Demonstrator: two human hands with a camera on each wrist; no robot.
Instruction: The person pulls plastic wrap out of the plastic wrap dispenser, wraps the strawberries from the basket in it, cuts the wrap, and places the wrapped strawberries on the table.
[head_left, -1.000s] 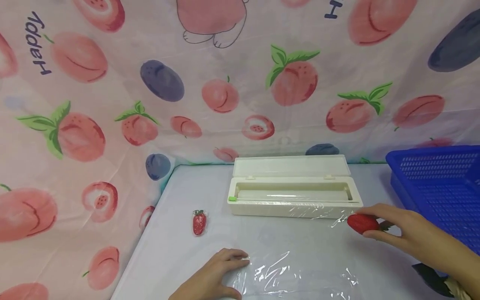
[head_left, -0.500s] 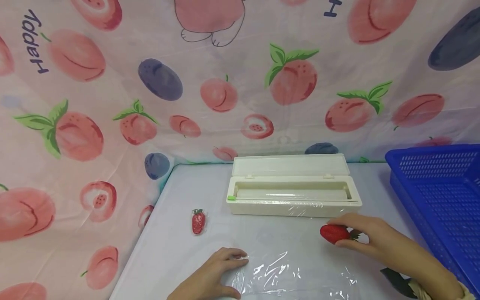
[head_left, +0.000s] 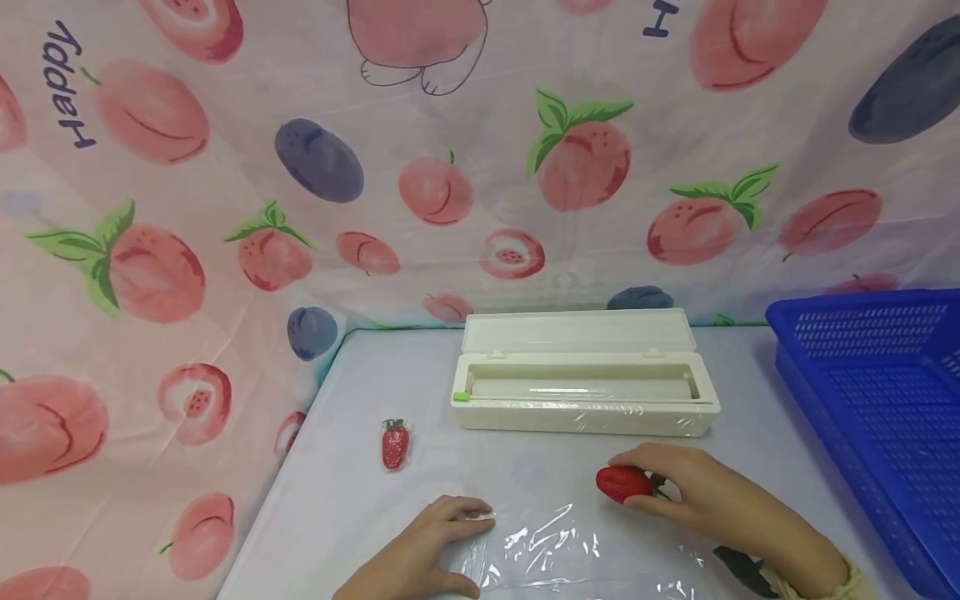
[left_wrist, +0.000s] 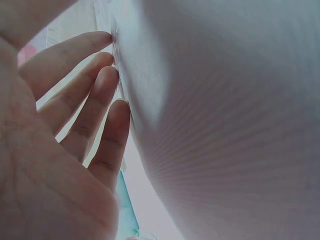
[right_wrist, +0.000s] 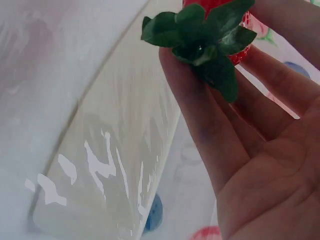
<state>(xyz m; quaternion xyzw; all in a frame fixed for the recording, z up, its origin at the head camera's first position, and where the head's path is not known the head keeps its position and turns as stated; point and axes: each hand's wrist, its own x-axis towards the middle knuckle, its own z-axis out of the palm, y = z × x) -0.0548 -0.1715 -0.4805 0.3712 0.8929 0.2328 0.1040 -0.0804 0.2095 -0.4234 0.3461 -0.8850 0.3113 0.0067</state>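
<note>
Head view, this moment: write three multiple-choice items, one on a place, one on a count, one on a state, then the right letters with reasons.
1. Where does the wrapped strawberry lie?
A. in the blue basket
B. on the table, left of the cling film box
C. inside the cling film box

2. How many strawberries are in sight?
A. one
B. two
C. four

3. How is the lid of the cling film box?
A. open
B. shut
C. taken off and lying apart

Answers:
1 B: it lies on the table, apart from the box and far from the blue basket.
2 B: the wrapped one, and the bare strawberry that the right hand holds.
3 A: the lid stands back and the roll shows inside.

The left hand rests on the sheet of film.
</note>
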